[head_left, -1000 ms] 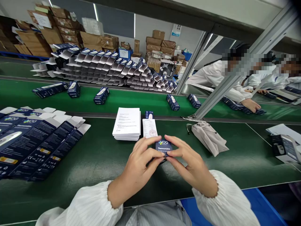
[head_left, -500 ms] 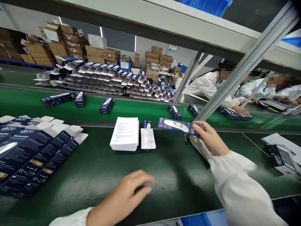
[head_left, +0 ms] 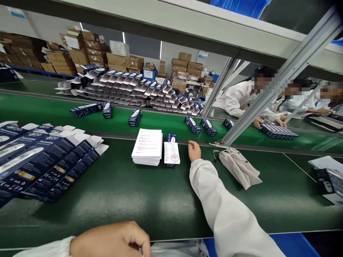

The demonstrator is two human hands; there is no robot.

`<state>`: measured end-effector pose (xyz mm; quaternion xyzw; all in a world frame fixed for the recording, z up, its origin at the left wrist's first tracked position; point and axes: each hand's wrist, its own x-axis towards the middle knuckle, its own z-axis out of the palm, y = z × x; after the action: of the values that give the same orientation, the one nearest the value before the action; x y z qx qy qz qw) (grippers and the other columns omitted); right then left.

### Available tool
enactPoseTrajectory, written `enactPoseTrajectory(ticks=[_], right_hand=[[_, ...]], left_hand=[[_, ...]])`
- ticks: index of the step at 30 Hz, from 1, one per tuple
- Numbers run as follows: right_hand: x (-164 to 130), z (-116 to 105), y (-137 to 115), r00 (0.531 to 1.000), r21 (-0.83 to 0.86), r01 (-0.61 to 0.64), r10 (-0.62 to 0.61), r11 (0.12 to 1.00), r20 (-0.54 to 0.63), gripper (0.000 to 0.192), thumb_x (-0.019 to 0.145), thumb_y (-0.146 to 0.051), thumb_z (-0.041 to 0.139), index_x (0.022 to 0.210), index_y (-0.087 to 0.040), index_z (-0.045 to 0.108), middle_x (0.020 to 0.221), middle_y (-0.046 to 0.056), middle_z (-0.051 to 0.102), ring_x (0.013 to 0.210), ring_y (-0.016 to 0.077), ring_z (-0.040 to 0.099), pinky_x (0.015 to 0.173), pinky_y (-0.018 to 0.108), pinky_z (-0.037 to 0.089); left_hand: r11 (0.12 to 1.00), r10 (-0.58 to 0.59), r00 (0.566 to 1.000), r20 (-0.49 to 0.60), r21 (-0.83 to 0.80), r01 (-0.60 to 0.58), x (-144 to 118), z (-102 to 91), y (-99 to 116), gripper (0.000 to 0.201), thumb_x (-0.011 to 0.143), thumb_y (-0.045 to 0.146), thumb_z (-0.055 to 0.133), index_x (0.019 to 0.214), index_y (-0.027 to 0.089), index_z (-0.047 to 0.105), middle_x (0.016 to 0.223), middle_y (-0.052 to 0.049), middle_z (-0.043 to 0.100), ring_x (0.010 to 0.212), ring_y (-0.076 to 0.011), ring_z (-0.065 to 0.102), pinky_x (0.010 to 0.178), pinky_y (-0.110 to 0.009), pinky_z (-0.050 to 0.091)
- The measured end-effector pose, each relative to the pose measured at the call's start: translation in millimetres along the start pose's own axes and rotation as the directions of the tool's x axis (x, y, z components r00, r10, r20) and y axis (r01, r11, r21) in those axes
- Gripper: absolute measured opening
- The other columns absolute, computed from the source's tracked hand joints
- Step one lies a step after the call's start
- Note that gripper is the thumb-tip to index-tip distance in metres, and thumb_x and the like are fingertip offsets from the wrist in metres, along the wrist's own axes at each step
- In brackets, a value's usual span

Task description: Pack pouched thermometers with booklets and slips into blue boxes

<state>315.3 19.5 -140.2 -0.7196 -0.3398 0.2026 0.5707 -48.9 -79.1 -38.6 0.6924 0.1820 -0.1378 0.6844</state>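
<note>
Now right hand (head_left: pixel 194 150) empty, box released | left hand (head_left: pixel 112 240) curled; grip contents unclear

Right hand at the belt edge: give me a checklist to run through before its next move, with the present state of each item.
1. Right hand holds nothing: ok, no box in it, fingers by the belt edge.
2. Left hand free: cannot tell, it is curled at the near table edge and its fingers are partly out of view.
3. Leaflet stack within reach: ok, it lies just left of the right hand.
4. Stamped card pile tidy: ok, flat beside the leaflets.
5. Flat cartons on hand: ok, fanned out at the left.
6. Grey pouch clear of the right arm: ok, apart from it.
</note>
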Motion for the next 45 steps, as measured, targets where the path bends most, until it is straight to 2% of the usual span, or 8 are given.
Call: enactPoseTrajectory(ticks=[7,13,16,18,21,26,35,45], right_hand=[[-35,3,10,0.988,-0.065,0.132,-0.126,0.989,0.091,0.022,0.094,-0.032,0.056,0.107,-0.014,0.059,0.105,0.006,0.061,0.09,0.0178,0.061,0.08,0.037,0.052],[-36,-3,-2,0.966,-0.09,0.23,-0.217,0.969,0.139,0.027,0.094,-0.038,0.054,0.101,-0.013,0.061,0.091,0.005,0.065,0.079,0.0165,0.063,0.074,0.035,0.054],[-41,-18,-21,0.943,-0.117,0.307,-0.285,0.945,0.173,0.039,0.092,-0.047,0.049,0.102,-0.013,0.063,0.09,0.009,0.067,0.079,0.0208,0.064,0.074,0.04,0.055],[-48,-29,-42,0.904,-0.131,0.388,-0.348,0.913,0.25,0.038,0.088,-0.049,0.054,0.103,-0.016,0.065,0.098,0.01,0.067,0.09,0.0243,0.063,0.085,0.045,0.051],[-63,-36,-75,0.756,-0.091,0.548,-0.446,0.832,0.479,0.033,0.076,-0.04,0.073,0.105,-0.024,0.068,0.113,0.005,0.065,0.111,0.0252,0.055,0.102,0.044,0.04],[-80,-23,-99,0.406,-0.135,0.865,-0.516,0.483,0.754,0.035,0.074,-0.024,0.076,0.106,-0.018,0.063,0.117,0.012,0.06,0.113,0.0288,0.051,0.095,0.047,0.046],[-84,-17,-104,0.439,-0.22,0.855,-0.43,0.469,0.789,0.031,0.069,-0.018,0.081,0.089,-0.019,0.056,0.087,0.006,0.056,0.082,0.0234,0.051,0.074,0.038,0.048],[-85,-12,-105,0.462,-0.25,0.826,-0.352,0.506,0.814,0.035,0.071,-0.014,0.078,0.095,-0.02,0.053,0.095,0.006,0.056,0.089,0.0239,0.051,0.079,0.038,0.047]], left_hand=[[0.963,0.215,0.975,0.055,-0.174,-0.203,39,10.6,48,0.038,0.077,0.053,0.06,0.071,0.016,0.059,0.062,0.004,0.049,0.058,-0.0081,0.041,0.054,-0.02,0.032],[0.841,0.37,0.929,0.029,0.415,-0.348,58,7.3,69,0.012,0.075,0.011,0.065,0.068,0.019,0.059,0.062,0.006,0.054,0.061,-0.0085,0.052,0.059,-0.017,0.04],[0.653,0.554,0.799,-0.232,0.716,-0.245,50,-16.5,90,0.011,0.087,0.029,0.058,0.09,0.022,0.066,0.088,-0.001,0.065,0.087,-0.0151,0.058,0.077,-0.024,0.045],[0.583,0.66,0.632,-0.407,0.808,-0.088,48,-43.3,101,0.025,0.095,0.027,0.042,0.104,0.02,0.063,0.102,-0.004,0.065,0.098,-0.0164,0.057,0.089,-0.028,0.044],[0.538,0.64,0.485,-0.597,0.798,0.273,62,-81.0,98,0.046,0.094,0.037,0.04,0.128,0.008,0.048,0.133,-0.018,0.051,0.127,-0.0276,0.042,0.107,-0.043,0.033],[0.461,0.499,0.603,-0.622,0.78,0.424,77,-90.6,67,0.059,0.091,0.046,0.043,0.136,0.007,0.038,0.144,-0.024,0.036,0.137,-0.0339,0.029,0.109,-0.06,0.023],[0.458,0.535,0.647,-0.544,0.83,0.319,45,-96.7,64,0.048,0.086,0.008,0.034,0.132,0.012,0.043,0.131,-0.015,0.054,0.122,-0.0264,0.05,0.1,-0.044,0.042],[0.556,0.142,0.723,-0.676,0.659,0.506,72,-154.9,107,0.045,0.087,0.024,0.039,0.127,0.005,0.048,0.114,-0.022,0.061,0.098,-0.0348,0.062,0.079,-0.045,0.049]])
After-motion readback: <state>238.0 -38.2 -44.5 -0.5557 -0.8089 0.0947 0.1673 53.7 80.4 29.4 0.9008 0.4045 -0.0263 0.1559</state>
